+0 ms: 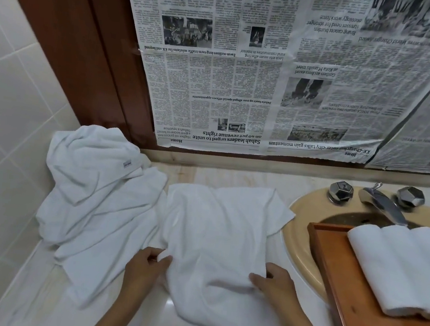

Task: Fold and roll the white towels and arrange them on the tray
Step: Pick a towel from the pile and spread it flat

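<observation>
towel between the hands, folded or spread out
Spread out, rumpled: the towel lies open on the counter, left hand and right hand pinching it.

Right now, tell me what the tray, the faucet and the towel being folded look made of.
The tray: apparently wood, reddish-brown, smooth varnished sheen. The faucet: metal, chrome-like, with mirror-bright reflections. The towel: white cloth, likely cotton terry, matte, softly creased.

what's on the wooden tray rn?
Rolled white towels lie side by side on the tray; bare wood shows nearer the camera. The tray floor beneath them is covered, and the frame edge cuts off its right side.
</observation>
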{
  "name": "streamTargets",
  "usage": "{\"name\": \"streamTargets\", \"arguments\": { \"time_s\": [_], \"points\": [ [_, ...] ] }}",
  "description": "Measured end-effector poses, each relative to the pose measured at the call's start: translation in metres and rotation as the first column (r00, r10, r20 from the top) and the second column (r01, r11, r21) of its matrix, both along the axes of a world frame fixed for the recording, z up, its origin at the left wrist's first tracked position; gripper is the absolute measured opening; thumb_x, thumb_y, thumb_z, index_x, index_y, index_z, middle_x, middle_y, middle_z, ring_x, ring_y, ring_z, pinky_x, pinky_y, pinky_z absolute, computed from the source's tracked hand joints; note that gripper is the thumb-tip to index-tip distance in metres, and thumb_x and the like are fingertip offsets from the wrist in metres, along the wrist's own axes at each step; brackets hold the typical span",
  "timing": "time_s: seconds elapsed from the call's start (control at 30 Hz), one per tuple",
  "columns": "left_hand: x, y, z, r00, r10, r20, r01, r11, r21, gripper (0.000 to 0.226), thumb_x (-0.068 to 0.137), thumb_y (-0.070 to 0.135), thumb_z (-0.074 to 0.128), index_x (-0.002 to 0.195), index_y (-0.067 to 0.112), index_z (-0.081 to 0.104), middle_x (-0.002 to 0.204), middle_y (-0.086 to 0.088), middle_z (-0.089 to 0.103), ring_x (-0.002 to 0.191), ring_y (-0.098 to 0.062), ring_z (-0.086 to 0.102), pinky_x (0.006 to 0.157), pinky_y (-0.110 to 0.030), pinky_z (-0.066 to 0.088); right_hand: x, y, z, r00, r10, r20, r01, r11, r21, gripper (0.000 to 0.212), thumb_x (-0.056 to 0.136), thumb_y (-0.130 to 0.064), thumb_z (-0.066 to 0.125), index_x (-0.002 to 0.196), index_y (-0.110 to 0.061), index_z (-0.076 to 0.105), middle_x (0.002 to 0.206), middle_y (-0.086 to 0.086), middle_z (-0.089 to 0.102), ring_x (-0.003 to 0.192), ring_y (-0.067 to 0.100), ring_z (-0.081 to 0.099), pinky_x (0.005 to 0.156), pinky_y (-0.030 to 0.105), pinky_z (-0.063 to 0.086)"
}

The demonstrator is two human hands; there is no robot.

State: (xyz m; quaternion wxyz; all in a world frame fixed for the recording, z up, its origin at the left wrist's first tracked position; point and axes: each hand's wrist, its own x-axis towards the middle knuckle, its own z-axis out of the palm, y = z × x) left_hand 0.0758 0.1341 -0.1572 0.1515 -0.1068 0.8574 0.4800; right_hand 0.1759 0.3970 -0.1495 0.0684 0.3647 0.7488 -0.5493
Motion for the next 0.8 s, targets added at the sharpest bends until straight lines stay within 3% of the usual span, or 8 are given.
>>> {"name": "streamTargets", "arguments": {
  "time_s": [0.07,0.17,0.23,0.3,0.43,0.6,0.7,0.8],
  "points": [
    [0.008,-0.008,-0.001,0.998,-0.044,0.04,0.043,0.999,0.022,0.01,0.083,0.023,0.076,0.084,0.015,0.071,0.086,0.003,0.07,0.084,-0.012,0.064,0.065,-0.019,0.041,0.009,0.004,0.005,0.996,0.034,-0.085,-0.026,0.995,0.091,0.036,0.086,-0.01,0.068,0.067,-0.015,0.038,0.066,-0.001,0.039,0.061,0.014,0.038,0.056,0.027,0.025],
    [0.022,-0.019,0.001,0.995,-0.099,0.02,0.098,0.994,0.05,0.01,0.084,0.019,0.075,0.077,0.012,0.071,0.081,0.003,0.072,0.082,-0.012,0.065,0.066,-0.019,0.042,0.018,0.01,0.014,0.96,0.05,-0.275,0.007,0.979,0.204,0.024,0.088,-0.006,0.067,0.074,-0.017,0.052,0.08,0.0,0.051,0.071,0.014,0.05,0.061,0.019,0.035],
    [0.029,-0.024,0.004,0.999,-0.03,-0.029,0.035,0.983,0.178,0.011,0.087,0.014,0.071,0.077,0.009,0.068,0.077,0.005,0.07,0.079,-0.011,0.063,0.068,-0.016,0.044,0.02,0.011,0.02,0.928,0.031,-0.371,0.064,0.969,0.239,0.018,0.089,-0.004,0.066,0.08,-0.017,0.059,0.087,-0.004,0.057,0.081,0.013,0.056,0.065,0.015,0.039],
    [0.03,-0.027,0.012,0.996,0.081,-0.029,-0.068,0.946,0.316,0.013,0.093,0.011,0.062,0.081,0.006,0.063,0.076,0.004,0.067,0.077,-0.01,0.059,0.072,-0.016,0.045,0.019,0.015,0.022,0.9,-0.026,-0.434,0.121,0.974,0.192,0.014,0.091,-0.004,0.062,0.079,-0.01,0.059,0.081,-0.005,0.058,0.076,0.009,0.056,0.067,0.021,0.041],
    [0.008,-0.031,0.028,0.989,0.147,-0.018,-0.13,0.917,0.377,0.016,0.099,0.021,0.054,0.096,0.006,0.06,0.101,-0.009,0.067,0.098,-0.022,0.061,0.095,-0.039,0.045,0.006,0.031,0.027,0.91,-0.113,-0.4,0.154,0.985,0.072,0.019,0.098,-0.009,0.056,0.084,0.004,0.05,0.074,0.021,0.052,0.07,0.022,0.049,0.066,0.034,0.035],
    [-0.015,-0.04,0.062,0.97,0.192,-0.148,-0.134,0.933,0.334,0.017,0.099,0.029,0.054,0.1,0.012,0.059,0.102,-0.007,0.064,0.09,-0.018,0.057,0.077,-0.032,0.043,-0.024,0.05,0.049,0.908,-0.215,-0.361,0.22,0.975,-0.026,0.017,0.095,-0.013,0.059,0.078,-0.015,0.062,0.085,0.014,0.063,0.077,0.025,0.058,0.07,0.035,0.042],
    [-0.015,-0.052,0.061,0.965,0.257,-0.047,-0.223,0.904,0.364,0.017,0.097,0.03,0.057,0.101,0.014,0.062,0.106,-0.007,0.065,0.095,-0.023,0.059,0.083,-0.037,0.044,-0.032,0.056,0.057,0.902,-0.308,-0.303,0.281,0.951,-0.13,0.012,0.096,-0.015,0.057,0.086,-0.012,0.062,0.089,0.013,0.066,0.077,0.026,0.06,0.069,0.036,0.045],
    [0.001,-0.06,0.041,0.987,0.084,0.136,-0.11,0.974,0.199,0.021,0.098,0.026,0.056,0.11,0.009,0.057,0.109,-0.009,0.063,0.093,-0.024,0.06,0.077,-0.033,0.045,-0.025,0.046,0.05,0.954,-0.257,-0.156,0.244,0.965,-0.097,0.013,0.098,-0.021,0.056,0.093,-0.011,0.061,0.091,0.01,0.065,0.076,0.025,0.061,0.062,0.033,0.047]
  ]
}}
